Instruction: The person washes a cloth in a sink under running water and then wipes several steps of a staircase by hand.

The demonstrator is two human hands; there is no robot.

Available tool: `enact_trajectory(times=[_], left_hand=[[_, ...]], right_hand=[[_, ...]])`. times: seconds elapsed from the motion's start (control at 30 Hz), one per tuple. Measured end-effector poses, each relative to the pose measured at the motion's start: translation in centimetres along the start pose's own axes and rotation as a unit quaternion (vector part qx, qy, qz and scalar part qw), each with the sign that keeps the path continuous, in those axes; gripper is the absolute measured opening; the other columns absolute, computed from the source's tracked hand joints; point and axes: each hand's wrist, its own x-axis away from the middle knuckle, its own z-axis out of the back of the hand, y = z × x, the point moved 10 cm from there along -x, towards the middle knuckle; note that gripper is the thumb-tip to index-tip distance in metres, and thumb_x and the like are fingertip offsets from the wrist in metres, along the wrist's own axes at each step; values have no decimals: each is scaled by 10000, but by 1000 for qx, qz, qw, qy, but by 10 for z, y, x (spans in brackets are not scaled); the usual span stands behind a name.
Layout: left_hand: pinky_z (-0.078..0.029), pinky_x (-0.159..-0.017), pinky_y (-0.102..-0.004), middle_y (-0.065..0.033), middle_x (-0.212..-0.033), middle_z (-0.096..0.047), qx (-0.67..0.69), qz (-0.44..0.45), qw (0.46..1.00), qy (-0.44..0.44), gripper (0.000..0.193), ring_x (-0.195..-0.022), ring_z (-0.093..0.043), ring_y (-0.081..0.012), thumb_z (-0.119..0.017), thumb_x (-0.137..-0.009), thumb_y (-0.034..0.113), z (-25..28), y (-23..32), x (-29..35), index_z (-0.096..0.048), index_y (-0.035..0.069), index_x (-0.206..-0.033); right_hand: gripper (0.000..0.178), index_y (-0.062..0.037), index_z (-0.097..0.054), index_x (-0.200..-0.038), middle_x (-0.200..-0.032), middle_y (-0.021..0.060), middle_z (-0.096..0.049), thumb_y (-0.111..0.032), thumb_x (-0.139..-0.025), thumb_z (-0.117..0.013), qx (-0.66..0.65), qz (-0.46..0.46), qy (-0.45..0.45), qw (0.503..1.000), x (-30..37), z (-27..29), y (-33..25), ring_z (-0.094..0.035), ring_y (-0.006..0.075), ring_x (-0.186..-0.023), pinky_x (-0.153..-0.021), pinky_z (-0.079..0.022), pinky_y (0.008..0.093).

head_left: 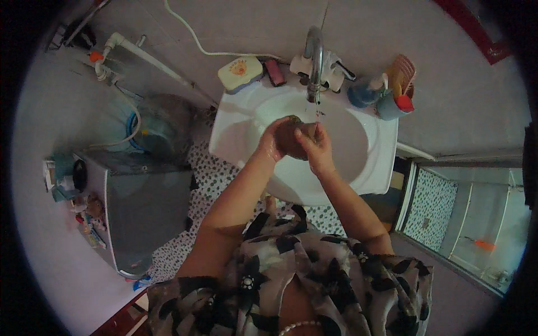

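In the head view, the two hands work close together over a white washbasin (385,148), both closed on one dark brown rounded object (291,140), whose exact kind cannot be told because fingers and palms cover much of it. It is above the bowl, just below and slightly left of the chrome tap's (315,61) spout. The left hand (273,140) cups its left side, while the right hand (318,148) grips the right side with the thumb on top. The left wrist glistens, so the surface is probably slippery; a firm cradle from the left and small turns by the right would seem safest. Holding it low over the bowl should limit splashing, and shifting the fingers would expose covered patches. Elbow room matters little, but the yellow-lidded box (240,74) and light-blue cup (388,106) on the ledge are best left unknocked.
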Motion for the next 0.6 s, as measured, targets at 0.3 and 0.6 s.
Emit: enact_trajectory(times=[0.3,0.6], left_hand=[[-454,-636,-302,-56,-749,-548,-332,-317,876,145,91,-677,-519,-159,-474,-744,36,-24,124,35,-562,26,-759],[-382,-593,-233,-9,-667,-516,-467,-317,819,104,60,-627,-466,-106,-495,-703,0,-64,107,38,-552,14,-695]], right_hand=[[288,-109,-495,-1052,-1006,80,-549,-285,-829,-545,-381,-216,59,897,-34,-69,30,-565,242,-896,-749,-492,400],[261,-70,-520,-969,-920,99,-551,-279,-845,-427,-424,-368,-25,827,-21,-78,36,-559,262,-802,-669,-492,409]])
